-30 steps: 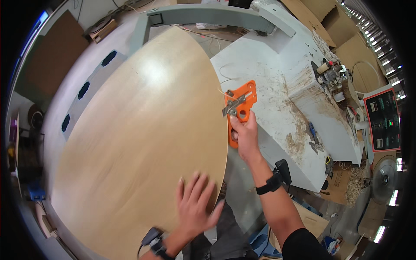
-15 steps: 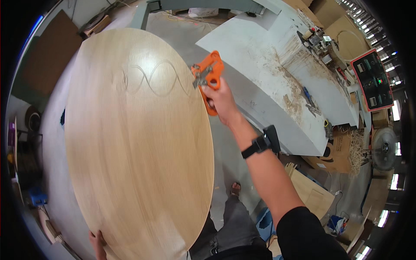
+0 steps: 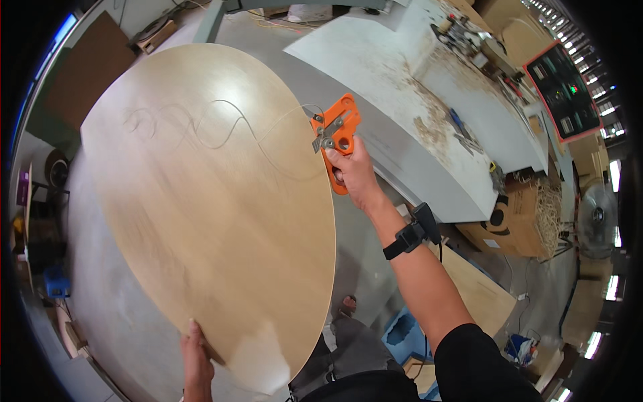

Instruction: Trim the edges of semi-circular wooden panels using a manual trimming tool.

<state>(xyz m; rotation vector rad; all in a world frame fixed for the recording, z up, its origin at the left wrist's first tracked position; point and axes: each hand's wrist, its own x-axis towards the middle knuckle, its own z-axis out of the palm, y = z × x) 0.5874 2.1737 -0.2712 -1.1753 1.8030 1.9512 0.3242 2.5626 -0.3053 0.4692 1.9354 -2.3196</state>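
A large oval wood-grain board [image 3: 221,228] fills the middle of the view. My right hand [image 3: 357,175] is closed round an orange hand-held edge trimmer [image 3: 343,127], whose metal parts rest against the board's right edge. From the trimmer a thin curly strip of shaved edging [image 3: 244,120] trails leftward in loops across the board's top. My left hand [image 3: 197,362] grips the board's lower left edge, one finger lying up on its face and the rest partly hidden beneath.
A white bench [image 3: 402,87] with sawdust, pliers [image 3: 463,130] and machine parts stands beyond the right hand. A control panel [image 3: 562,92] with red edging is at the far right, above a cardboard box [image 3: 512,218] of shavings and a fan [image 3: 596,213]. My legs are below.
The board has turned, its near end swinging right. My right hand and the trimmer sit slightly lower and farther right, the strip stretches longer, and my left hand has moved right and up.
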